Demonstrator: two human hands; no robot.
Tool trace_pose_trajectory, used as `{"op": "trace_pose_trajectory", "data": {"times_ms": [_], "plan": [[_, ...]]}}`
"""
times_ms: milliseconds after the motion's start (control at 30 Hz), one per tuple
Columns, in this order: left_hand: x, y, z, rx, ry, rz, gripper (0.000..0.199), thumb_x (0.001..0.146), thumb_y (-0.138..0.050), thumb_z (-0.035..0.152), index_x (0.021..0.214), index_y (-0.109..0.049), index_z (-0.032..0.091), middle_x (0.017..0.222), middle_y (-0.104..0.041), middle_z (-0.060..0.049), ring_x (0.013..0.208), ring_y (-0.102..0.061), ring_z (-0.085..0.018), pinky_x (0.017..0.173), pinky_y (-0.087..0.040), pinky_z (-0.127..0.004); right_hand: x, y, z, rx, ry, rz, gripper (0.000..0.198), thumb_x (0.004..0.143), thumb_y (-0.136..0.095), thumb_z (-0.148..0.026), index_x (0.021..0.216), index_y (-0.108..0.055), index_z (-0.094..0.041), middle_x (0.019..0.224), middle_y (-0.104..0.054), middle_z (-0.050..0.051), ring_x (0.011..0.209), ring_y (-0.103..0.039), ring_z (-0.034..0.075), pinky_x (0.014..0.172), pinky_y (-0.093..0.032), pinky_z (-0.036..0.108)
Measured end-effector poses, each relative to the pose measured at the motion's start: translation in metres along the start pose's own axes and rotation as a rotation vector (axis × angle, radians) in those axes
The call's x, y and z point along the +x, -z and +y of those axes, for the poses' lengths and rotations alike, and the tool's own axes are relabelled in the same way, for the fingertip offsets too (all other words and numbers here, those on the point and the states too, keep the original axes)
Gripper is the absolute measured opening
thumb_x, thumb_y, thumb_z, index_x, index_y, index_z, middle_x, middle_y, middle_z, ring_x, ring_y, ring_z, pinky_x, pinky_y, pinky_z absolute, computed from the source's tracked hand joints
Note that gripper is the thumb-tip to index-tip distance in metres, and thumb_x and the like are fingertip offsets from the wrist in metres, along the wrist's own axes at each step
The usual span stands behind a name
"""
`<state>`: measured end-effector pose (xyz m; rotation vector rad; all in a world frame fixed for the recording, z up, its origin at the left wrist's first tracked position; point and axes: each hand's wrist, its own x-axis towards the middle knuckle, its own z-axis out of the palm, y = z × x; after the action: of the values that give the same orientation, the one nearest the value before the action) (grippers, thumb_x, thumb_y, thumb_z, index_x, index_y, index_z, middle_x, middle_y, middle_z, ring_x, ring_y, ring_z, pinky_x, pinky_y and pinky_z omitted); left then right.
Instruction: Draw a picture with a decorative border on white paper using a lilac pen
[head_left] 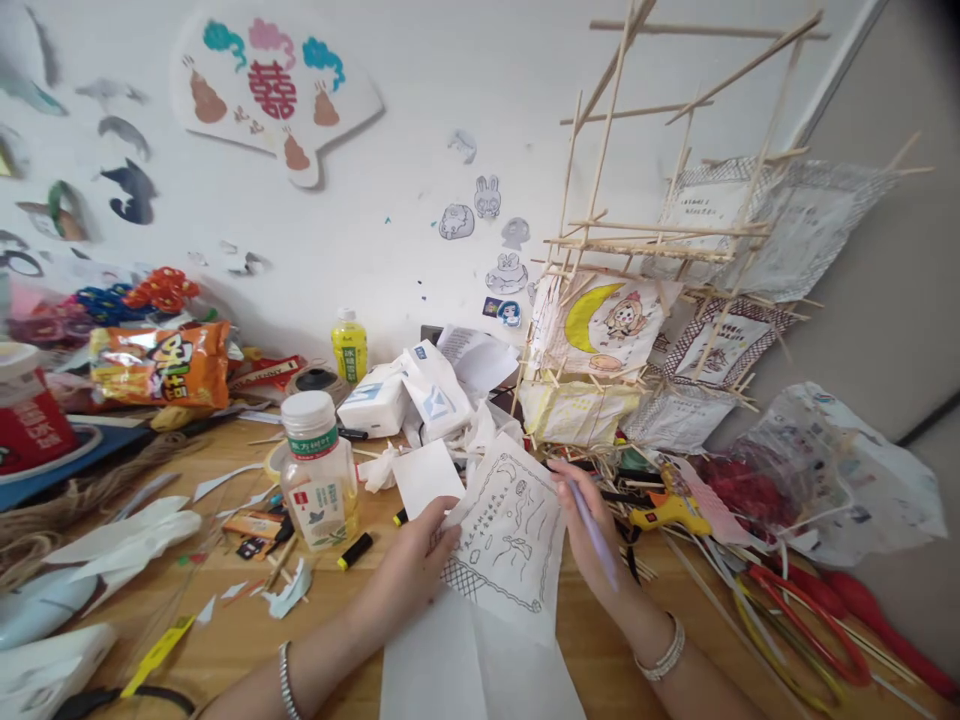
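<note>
A thin white sheet with a black line drawing (pixel 510 530) is held up above the table, tilted. It bears a patterned border, a moon, figures and handwritten characters. My left hand (pixel 420 565) pinches its left edge between thumb and fingers. At the sheet's right edge, my right hand (pixel 596 540) is closed around a purple pen (pixel 594 530), whose shaft points down toward the wrist. Whether those fingers also grip the sheet is hard to see. Beneath the drawing lies a folded blank white paper (pixel 442 665). A smaller white card (pixel 427 480) is just behind my left hand.
A layered stick frame (pixel 656 245) with drawn paper panels stands at the back right. Right of my hands are a yellow glue gun (pixel 671 502) and red-handled scissors (pixel 814 625). At left stand a drink bottle (pixel 319 480) and an orange snack bag (pixel 161 365), among paper scraps.
</note>
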<state>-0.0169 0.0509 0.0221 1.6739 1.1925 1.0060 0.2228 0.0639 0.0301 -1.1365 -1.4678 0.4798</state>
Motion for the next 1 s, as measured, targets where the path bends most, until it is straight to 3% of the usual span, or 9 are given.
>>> {"op": "trace_pose_trajectory", "data": {"times_ms": [67, 167, 267, 400, 533, 767, 867, 1000], "plan": [[-0.001, 0.001, 0.005, -0.099, 0.02, -0.038, 0.031, 0.081, -0.058, 0.045, 0.1, -0.061, 0.02, 0.077, -0.063, -0.001, 0.074, -0.055, -0.022, 0.064, -0.039, -0.028, 0.004, 0.0, 0.011, 0.003, -0.033, -0.089, 0.026, 0.092, -0.046, -0.036, 0.112, -0.057, -0.023, 0.123, -0.061, 0.009, 0.116, -0.054, 0.025, 0.102, -0.038, 0.041], [-0.005, 0.001, 0.015, -0.283, 0.072, -0.131, 0.04, 0.077, -0.063, 0.052, 0.099, -0.064, 0.019, 0.086, -0.066, -0.005, 0.081, -0.058, -0.024, 0.069, -0.042, -0.03, 0.007, -0.001, 0.019, 0.001, -0.01, -0.155, 0.013, 0.087, -0.051, -0.032, 0.095, -0.058, -0.023, 0.122, -0.061, 0.008, 0.117, -0.053, 0.026, 0.103, -0.037, 0.041], [-0.009, 0.001, 0.025, -0.467, 0.152, -0.218, 0.049, 0.074, -0.066, 0.054, 0.106, -0.063, 0.017, 0.091, -0.069, -0.009, 0.083, -0.063, -0.026, 0.071, -0.045, -0.032, 0.009, 0.0, 0.014, 0.019, -0.027, -0.165, 0.012, 0.078, -0.059, -0.029, 0.087, -0.054, -0.024, 0.105, -0.064, 0.005, 0.101, -0.058, 0.025, 0.091, -0.044, 0.036], [-0.01, 0.002, 0.03, -0.699, 0.221, -0.239, 0.057, 0.074, -0.072, 0.047, 0.12, -0.057, 0.018, 0.1, -0.069, -0.011, 0.089, -0.064, -0.026, 0.076, -0.047, -0.033, 0.011, 0.004, 0.005, 0.101, -0.149, -0.1, 0.012, 0.075, -0.058, -0.03, 0.079, -0.049, -0.024, 0.076, -0.056, -0.002, 0.067, -0.054, 0.018, 0.062, -0.044, 0.027], [-0.009, -0.002, 0.024, -0.971, 0.245, -0.209, 0.05, 0.074, -0.076, 0.042, 0.116, -0.061, 0.019, 0.112, -0.066, -0.012, 0.107, -0.059, -0.029, 0.092, -0.043, -0.038, 0.013, 0.006, 0.012, 0.097, -0.259, 0.055, 0.014, 0.074, -0.058, -0.031, 0.081, -0.048, -0.025, 0.068, -0.05, -0.005, 0.058, -0.046, 0.016, 0.055, -0.039, 0.025], [-0.011, -0.018, 0.014, -0.588, 0.216, -0.24, 0.047, 0.068, -0.078, 0.048, 0.101, -0.066, 0.017, 0.104, -0.069, -0.01, 0.105, -0.06, -0.032, 0.09, -0.046, -0.041, 0.012, 0.002, 0.001, 0.317, -0.329, 0.191, 0.019, 0.067, -0.056, -0.029, 0.078, -0.041, -0.026, 0.069, -0.057, -0.004, 0.059, -0.053, 0.018, 0.053, -0.042, 0.027], [-0.01, -0.02, 0.011, -0.544, 0.208, -0.167, 0.044, 0.063, -0.079, 0.039, 0.099, -0.064, 0.018, 0.092, -0.07, -0.006, 0.096, -0.063, -0.03, 0.082, -0.049, -0.039, 0.01, 0.001, -0.009, 0.367, -0.351, 0.17, 0.02, 0.063, -0.054, -0.025, 0.074, -0.038, -0.026, 0.069, -0.058, -0.004, 0.059, -0.054, 0.018, 0.052, -0.043, 0.027], [-0.004, -0.015, 0.007, -0.496, 0.223, -0.038, 0.037, 0.068, -0.069, 0.039, 0.099, -0.06, 0.019, 0.08, -0.067, -0.003, 0.082, -0.064, -0.026, 0.071, -0.049, -0.035, 0.009, 0.0, -0.003, 0.324, -0.333, 0.168, 0.017, 0.062, -0.052, -0.022, 0.075, -0.042, -0.025, 0.07, -0.058, -0.004, 0.057, -0.052, 0.017, 0.051, -0.042, 0.026]]}}
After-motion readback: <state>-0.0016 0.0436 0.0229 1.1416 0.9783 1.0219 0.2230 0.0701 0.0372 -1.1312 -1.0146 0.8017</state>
